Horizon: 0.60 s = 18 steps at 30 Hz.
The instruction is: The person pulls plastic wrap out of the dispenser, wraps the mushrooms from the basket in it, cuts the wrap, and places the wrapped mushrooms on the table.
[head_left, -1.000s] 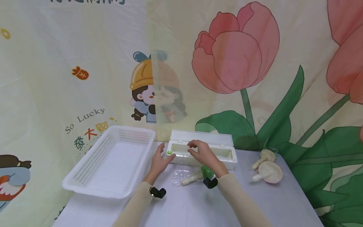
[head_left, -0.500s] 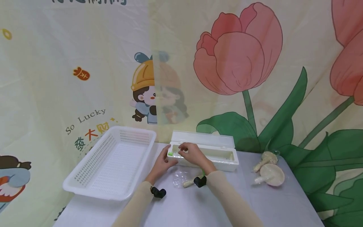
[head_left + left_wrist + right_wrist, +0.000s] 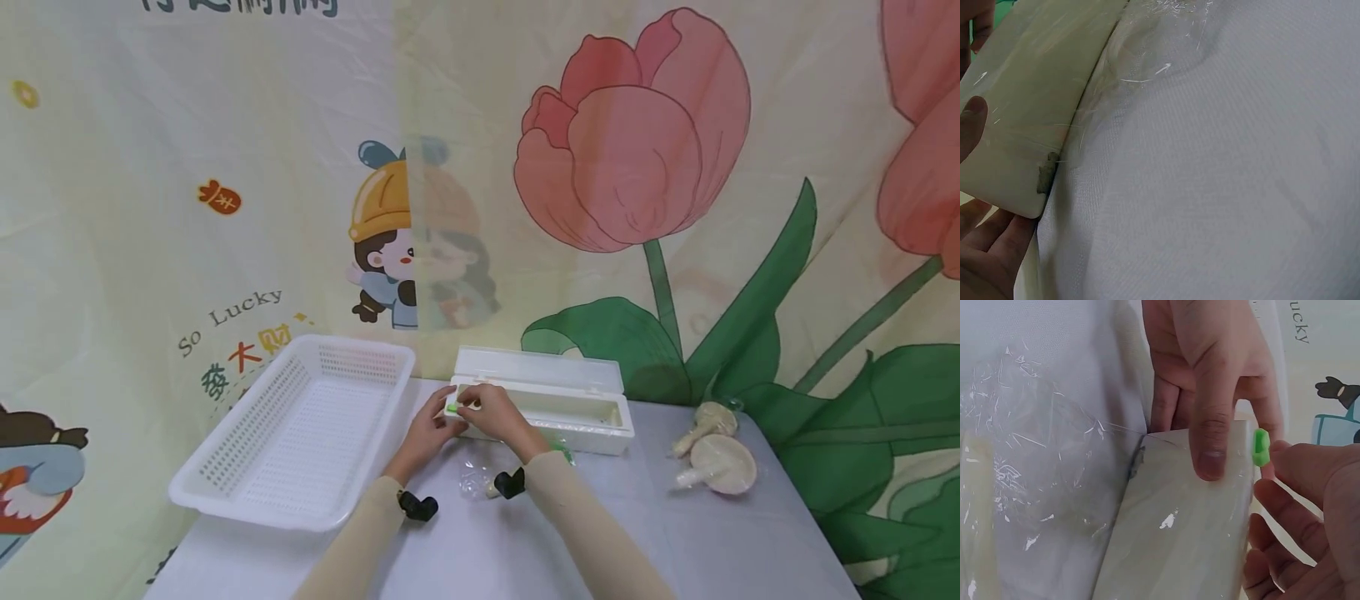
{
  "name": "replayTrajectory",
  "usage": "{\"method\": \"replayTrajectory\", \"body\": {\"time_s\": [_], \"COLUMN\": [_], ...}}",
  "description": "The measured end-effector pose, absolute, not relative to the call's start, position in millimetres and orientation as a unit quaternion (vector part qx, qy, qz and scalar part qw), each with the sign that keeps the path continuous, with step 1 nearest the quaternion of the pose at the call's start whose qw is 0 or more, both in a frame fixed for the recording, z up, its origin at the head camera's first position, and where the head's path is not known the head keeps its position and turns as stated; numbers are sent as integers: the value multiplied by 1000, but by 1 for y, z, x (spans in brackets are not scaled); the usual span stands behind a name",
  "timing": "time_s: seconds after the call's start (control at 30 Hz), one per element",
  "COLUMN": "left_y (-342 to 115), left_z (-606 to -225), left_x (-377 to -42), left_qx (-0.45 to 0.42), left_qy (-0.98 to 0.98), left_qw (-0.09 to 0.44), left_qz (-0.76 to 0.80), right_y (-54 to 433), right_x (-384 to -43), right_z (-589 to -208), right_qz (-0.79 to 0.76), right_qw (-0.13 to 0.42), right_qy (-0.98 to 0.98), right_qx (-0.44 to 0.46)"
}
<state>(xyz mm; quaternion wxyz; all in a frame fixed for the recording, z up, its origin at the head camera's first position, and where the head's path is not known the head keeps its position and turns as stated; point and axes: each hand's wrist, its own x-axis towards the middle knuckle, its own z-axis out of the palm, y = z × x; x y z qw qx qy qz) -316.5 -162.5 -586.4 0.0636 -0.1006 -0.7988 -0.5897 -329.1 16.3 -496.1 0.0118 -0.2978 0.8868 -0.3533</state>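
A long white box with its clear lid raised sits at the back of the table. At its left end, my left hand grips the corner, thumb on the front face and fingers around the end. A small green slider sits on the rim there. My right hand reaches over the front edge and pinches at the slider, thumb tip right beside it and the other fingers curled along the rim. Clear film lies in front of the box.
A white perforated basket stands on the left. Two pale, mushroom-shaped things in clear wrap lie at the right. A wrapped pale piece and something green are partly hidden by my right forearm. A printed cloth hangs behind.
My right hand has moved left along the box to the green slider. My left hand, apart from the box at first, has moved onto its left end and grips it.
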Motion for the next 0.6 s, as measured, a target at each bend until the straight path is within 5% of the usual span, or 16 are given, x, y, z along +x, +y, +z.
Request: {"method": "replayTrajectory", "body": {"time_s": [0.6], "left_y": [-172], "left_z": [-581], "left_x": [-314], "left_qx": [-124], "left_qy": [-846], "left_qw": [55], "left_qz": [-515], "right_y": [10], "right_x": [-330], "right_z": [-504], "right_qz": [-343], "right_qw": [0], "right_qy": [899], "right_qx": [-274]}}
